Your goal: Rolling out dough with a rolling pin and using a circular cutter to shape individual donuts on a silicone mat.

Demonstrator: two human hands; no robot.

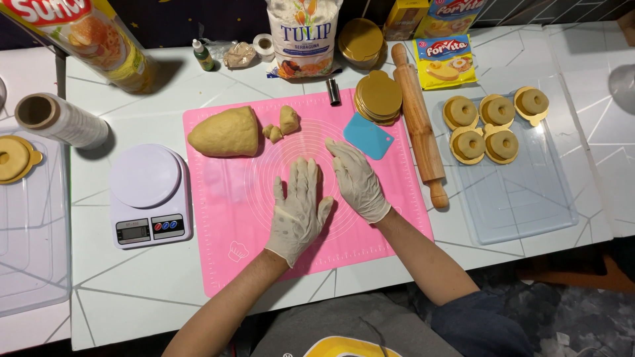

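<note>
Near the bottom centre of the frame, both bare forearms reach up over the pink silicone baking mat [231, 264] that lies on the white desk [132, 291]. The left hand [299, 211], in a pale glove, lies flat and open, palm down, fingers spread toward the top. The right hand [358, 180], gloved alike, is open too, tilted on its edge just beside the left; whether anything lies beneath the two hands is hidden. Farther up the mat, left of centre, rests the large tan loaf-shaped dough lump [225, 132], with small torn dough pieces [283, 123] just to its right. A light blue plastic scraper [368, 136] lies above the right hand.
</note>
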